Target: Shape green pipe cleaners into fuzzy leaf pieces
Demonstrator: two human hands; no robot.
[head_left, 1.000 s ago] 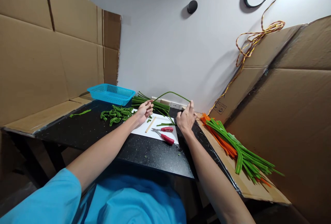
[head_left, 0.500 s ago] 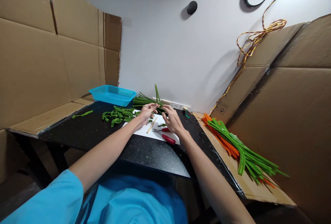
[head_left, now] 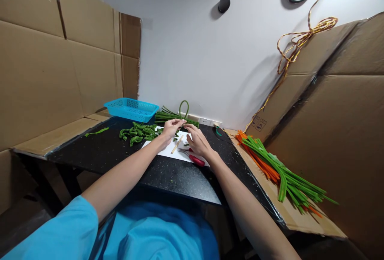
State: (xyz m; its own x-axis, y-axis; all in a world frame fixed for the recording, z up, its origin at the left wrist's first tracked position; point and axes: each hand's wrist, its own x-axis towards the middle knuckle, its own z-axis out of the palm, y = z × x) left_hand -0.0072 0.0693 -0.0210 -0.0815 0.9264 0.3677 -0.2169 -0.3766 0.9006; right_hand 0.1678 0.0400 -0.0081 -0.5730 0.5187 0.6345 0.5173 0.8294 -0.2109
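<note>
My left hand [head_left: 172, 128] and my right hand [head_left: 196, 140] meet above a white sheet [head_left: 168, 150] on the black table [head_left: 126, 160]. Both pinch the ends of one green pipe cleaner [head_left: 183, 108], which is bent into a narrow upright loop. Under my hands lie a short wooden stick [head_left: 176, 145] and red-handled pliers [head_left: 195, 158]. A pile of bent green pieces [head_left: 136, 131] sits just left of the sheet. A bundle of straight green stems [head_left: 168, 117] lies behind my hands.
A blue plastic basket [head_left: 130, 109] stands at the table's far left corner. Green and orange pipe cleaners [head_left: 279, 172] lie on cardboard at the right. One bent green piece [head_left: 96, 132] lies on the cardboard at left. Cardboard walls enclose both sides.
My right hand came in from the right to meet my left hand, folding the long arched pipe cleaner into a tight upright loop.
</note>
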